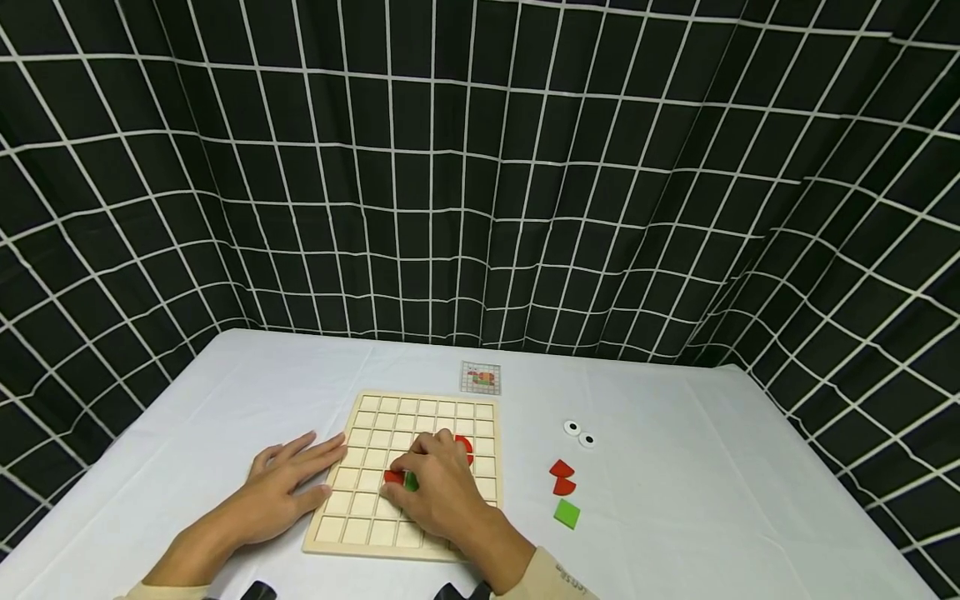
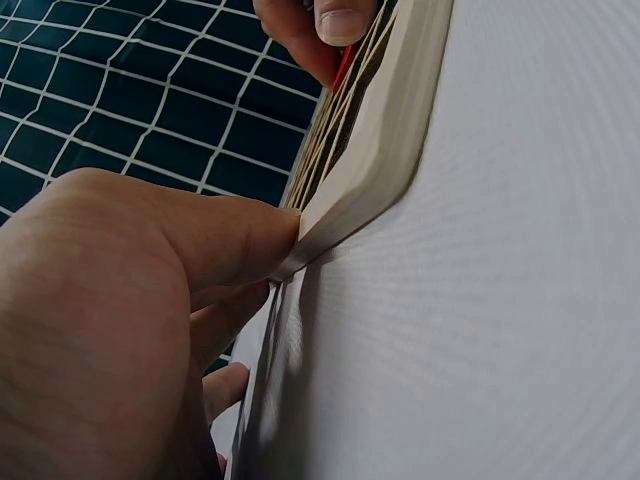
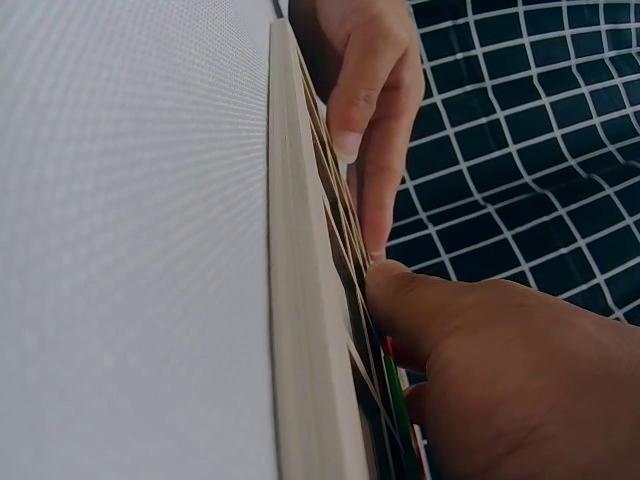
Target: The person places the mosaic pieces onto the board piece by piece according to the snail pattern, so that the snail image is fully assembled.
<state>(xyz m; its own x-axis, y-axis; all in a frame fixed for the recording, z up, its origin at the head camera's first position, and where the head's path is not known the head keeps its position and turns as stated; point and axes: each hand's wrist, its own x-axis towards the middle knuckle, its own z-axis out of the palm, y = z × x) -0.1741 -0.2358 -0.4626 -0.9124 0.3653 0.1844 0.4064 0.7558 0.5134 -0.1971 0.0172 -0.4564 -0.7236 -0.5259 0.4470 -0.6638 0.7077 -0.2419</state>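
Observation:
A wooden grid board (image 1: 367,504) lies on the table in the head view. Along its left edge rests my left hand (image 1: 281,492), fingers extended; in the left wrist view the thumb (image 2: 245,235) touches the board's rim. My right hand (image 1: 444,487) is over the middle of the grid, its thumb and index finger pinching a red tile (image 1: 393,477) at one cell. Just right of that tile, a green tile (image 1: 411,481) is mostly covered by the hand. More red tiles (image 1: 465,446) lie behind the knuckles, partly hidden.
Right of the board, on the white tablecloth, are two white discs with black dots (image 1: 572,427), two red fan-shaped tiles (image 1: 562,468) and a light green square tile (image 1: 567,513). A small picture card (image 1: 481,378) lies beyond the board. Black grid-patterned curtain (image 1: 465,183) surrounds the table.

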